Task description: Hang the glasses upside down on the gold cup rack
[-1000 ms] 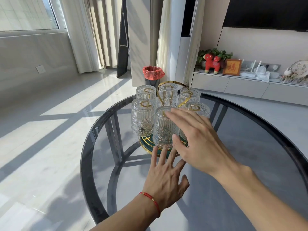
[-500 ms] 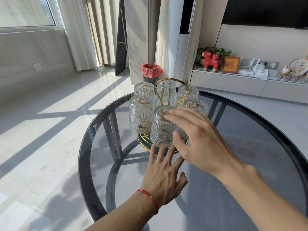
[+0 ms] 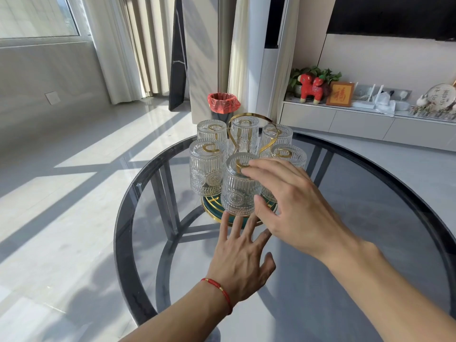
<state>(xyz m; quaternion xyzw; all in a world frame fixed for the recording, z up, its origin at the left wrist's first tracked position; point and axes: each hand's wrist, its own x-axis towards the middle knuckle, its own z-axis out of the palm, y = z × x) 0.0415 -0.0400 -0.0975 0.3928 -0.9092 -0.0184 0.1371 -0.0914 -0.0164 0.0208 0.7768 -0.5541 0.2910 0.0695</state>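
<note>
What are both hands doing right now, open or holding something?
Left hand: open, fingers spread, flat near the rack base, holding nothing.
Right hand: open around the nearest glass, fingers on top, thumb at its side; not clearly gripping.

A round smoked-glass table with a dark rim fills the foreground, and everything else lies around it. Left of the table, pale glossy floor tiles carry broad bands of sunlight from a window high beyond the table's left side. Cream curtains hang beyond the table, beside a dark leaning panel. Just behind the table stands a bin with a red liner. Beyond the table's right side a low white cabinet runs along the wall (a red toy animal, a plant and a framed picture sit on it) beneath a dark screen.
</note>
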